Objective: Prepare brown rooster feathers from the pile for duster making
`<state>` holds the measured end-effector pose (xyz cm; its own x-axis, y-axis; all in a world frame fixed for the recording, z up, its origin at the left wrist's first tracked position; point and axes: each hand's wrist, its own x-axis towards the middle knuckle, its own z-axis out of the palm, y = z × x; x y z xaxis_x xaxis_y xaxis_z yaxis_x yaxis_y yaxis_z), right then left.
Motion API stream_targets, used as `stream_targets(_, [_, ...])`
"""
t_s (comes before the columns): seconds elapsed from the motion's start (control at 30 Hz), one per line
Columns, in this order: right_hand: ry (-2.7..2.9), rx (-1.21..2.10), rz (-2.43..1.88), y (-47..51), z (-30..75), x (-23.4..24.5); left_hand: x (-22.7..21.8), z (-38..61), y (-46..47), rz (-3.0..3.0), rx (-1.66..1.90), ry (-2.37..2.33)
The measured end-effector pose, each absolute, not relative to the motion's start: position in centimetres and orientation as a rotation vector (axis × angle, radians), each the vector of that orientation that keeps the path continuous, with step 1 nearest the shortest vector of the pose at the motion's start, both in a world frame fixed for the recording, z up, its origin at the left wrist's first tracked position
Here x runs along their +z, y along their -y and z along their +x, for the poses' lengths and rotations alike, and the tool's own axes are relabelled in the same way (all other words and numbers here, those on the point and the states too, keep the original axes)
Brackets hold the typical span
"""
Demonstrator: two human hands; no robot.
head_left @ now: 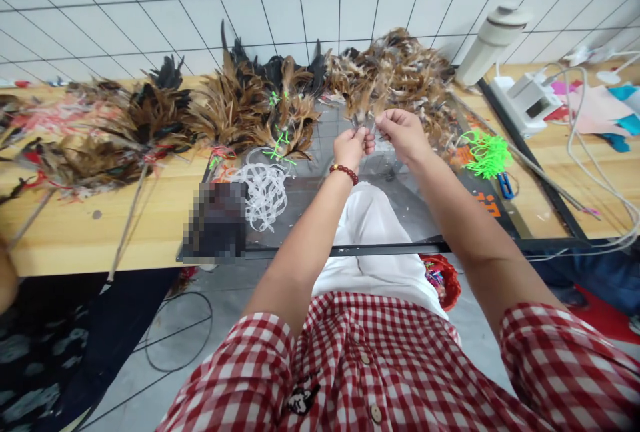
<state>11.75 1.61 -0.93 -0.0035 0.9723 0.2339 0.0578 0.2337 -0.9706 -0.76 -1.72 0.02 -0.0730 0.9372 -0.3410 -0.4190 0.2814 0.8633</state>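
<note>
My left hand (351, 147) and my right hand (401, 131) meet above the dark cutting mat (400, 212), both with fingers pinched together. Between them they hold a few small brown feathers (363, 120), only partly visible. A red bead bracelet (343, 173) circles my left wrist. Just beyond the hands lies a loose heap of brown feathers (395, 69). To its left, tied bundles of brown and black feathers (250, 105) rest on the wooden table (100, 225).
White cable ties (265, 192) lie on the mat's left, green ties (487, 152) and blue scissors (505, 184) on its right. A white cylinder (493, 42), a white box (525, 99) and cables (600, 185) stand at right. Feather dusters on sticks (100, 145) lie left.
</note>
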Motion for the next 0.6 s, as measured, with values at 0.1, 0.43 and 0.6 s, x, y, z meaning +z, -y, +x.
stream_targets(0.1, [1.343,0.908,-1.045,-1.6,11.1,-1.6,0.2,-0.7,2.0,0.616,1.207,-1.082])
stream_targets(0.43, [1.318,0.926,-1.073,-1.6,10.0,-3.4,0.8,-0.4,2.7,0.637,1.167,-1.064])
stream_targets(0.6, [1.481,0.537,-1.199,-1.8,12.0,-2.9,1.1,-0.9,2.6,0.646,1.140,-1.077])
